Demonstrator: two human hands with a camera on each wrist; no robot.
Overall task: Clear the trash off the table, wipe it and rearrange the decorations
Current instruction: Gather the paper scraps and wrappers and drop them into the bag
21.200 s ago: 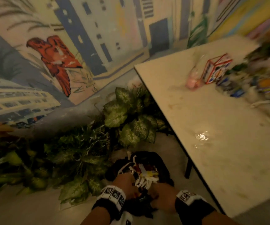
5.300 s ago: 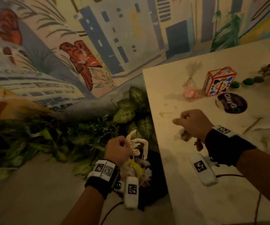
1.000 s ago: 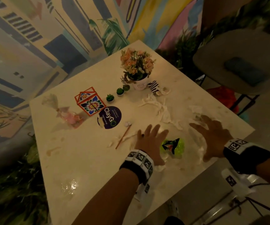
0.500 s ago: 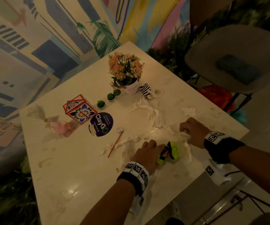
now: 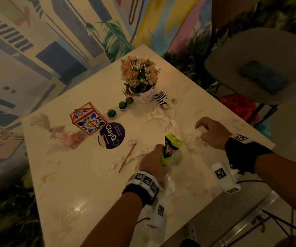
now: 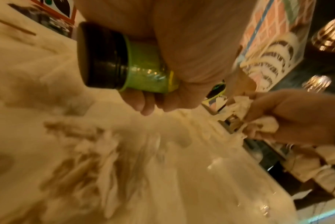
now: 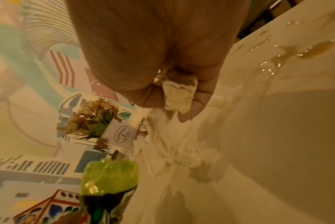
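Green plastic shows in the head view: the left hand (image 5: pixel 152 160) grips a bottle (image 5: pixel 170 146) lifted off the table (image 5: pixel 90 193), while the right hand (image 5: pixel 213 132) clutches a tissue wad (image 5: pixel 199 130); more tissue scraps (image 5: pixel 161 118) lie beyond both. Left wrist view: the capped neck juts from the fist, so it could slip out. Right wrist view: soggy paper bulges from the fingers and may tear, dropping bits beside the spill (image 7: pixel 304 51).

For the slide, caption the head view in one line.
Left hand grips a green bottle while right hand bunches crumpled tissue on the littered table.
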